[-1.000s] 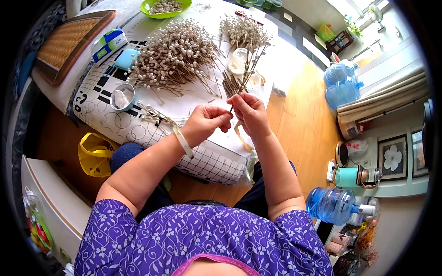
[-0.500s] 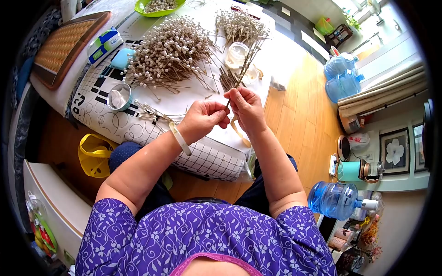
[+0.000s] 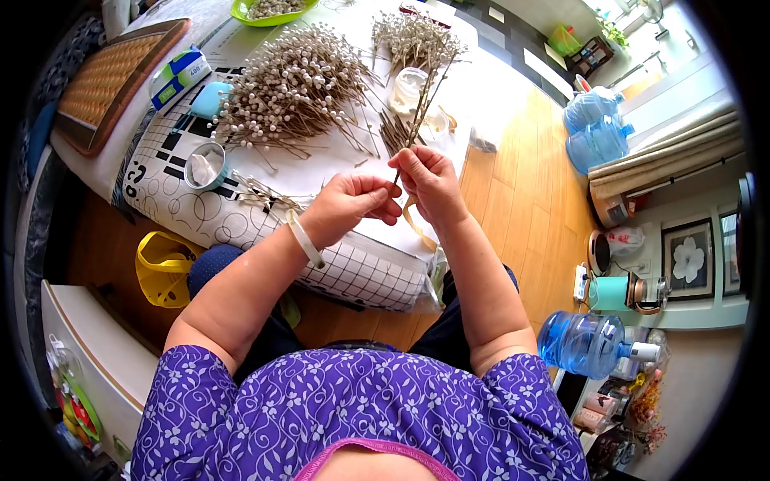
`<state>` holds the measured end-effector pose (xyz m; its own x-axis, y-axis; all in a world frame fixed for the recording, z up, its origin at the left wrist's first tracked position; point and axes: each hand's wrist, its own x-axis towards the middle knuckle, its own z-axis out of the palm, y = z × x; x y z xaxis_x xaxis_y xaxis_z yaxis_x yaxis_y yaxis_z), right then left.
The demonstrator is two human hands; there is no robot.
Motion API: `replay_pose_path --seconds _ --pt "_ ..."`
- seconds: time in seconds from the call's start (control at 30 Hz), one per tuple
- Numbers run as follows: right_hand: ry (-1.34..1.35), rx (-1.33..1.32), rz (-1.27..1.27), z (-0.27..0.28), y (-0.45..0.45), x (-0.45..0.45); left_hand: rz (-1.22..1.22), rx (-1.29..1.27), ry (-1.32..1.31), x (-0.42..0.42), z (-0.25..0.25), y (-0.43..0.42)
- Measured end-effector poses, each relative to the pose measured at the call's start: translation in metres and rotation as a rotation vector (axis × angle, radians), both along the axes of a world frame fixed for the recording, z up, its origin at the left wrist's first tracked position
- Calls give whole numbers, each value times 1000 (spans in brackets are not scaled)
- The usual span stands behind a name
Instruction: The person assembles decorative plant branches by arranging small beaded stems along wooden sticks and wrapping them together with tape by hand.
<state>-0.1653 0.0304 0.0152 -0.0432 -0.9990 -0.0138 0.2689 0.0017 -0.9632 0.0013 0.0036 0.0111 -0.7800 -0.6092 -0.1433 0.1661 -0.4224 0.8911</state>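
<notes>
Thin brown stems (image 3: 419, 110) rise from between the fingers of my right hand (image 3: 431, 183), which is closed on them. My left hand (image 3: 350, 208), a pale bangle on its wrist, pinches at the lower end of the same stems. From below my right hand hangs a tan strip of tape (image 3: 417, 224). Beyond the hands lie a large heap of white-beaded stems (image 3: 293, 88), a smaller beaded bunch (image 3: 413, 40) and a bundle of bare stems (image 3: 393, 132). A few beaded stems (image 3: 269, 192) lie left of my left hand.
On the covered table (image 3: 353, 268) are a small tub (image 3: 205, 166), a light blue box (image 3: 210, 100), a tissue pack (image 3: 178, 78), a green bowl (image 3: 273, 11) and a white roll (image 3: 407, 88). A yellow bag (image 3: 164, 268) is at the lower left; a water bottle (image 3: 581, 345) stands right.
Both hands have stayed together on the stems, shifting slightly in view. The upper ends of the held stems have drawn closer together. The view has shifted a little.
</notes>
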Motion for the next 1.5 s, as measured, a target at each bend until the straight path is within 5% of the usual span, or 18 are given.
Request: replay_pose_path --seconds 0.1,0.2,0.63,0.93,1.07,1.23,1.37,1.5 --pt "-11 -5 8 1 0 -2 -110 61 -31 1 -4 -9" --pt "32 -10 -4 -4 -2 -4 261 -171 -66 -7 -16 -17" --pt "117 -44 -20 0 2 15 251 -321 -134 -4 -2 -6" --pt "-86 -1 158 3 6 5 -107 244 155 1 2 -3" --pt "-200 43 250 10 10 3 -87 136 46 3 2 -4" --pt "203 -43 117 -3 6 4 -39 51 -62 2 -6 -4" --pt "-93 36 229 6 10 0 -144 225 74 2 -2 -3" --pt "-215 36 355 3 11 -6 -96 109 -23 -1 9 4"
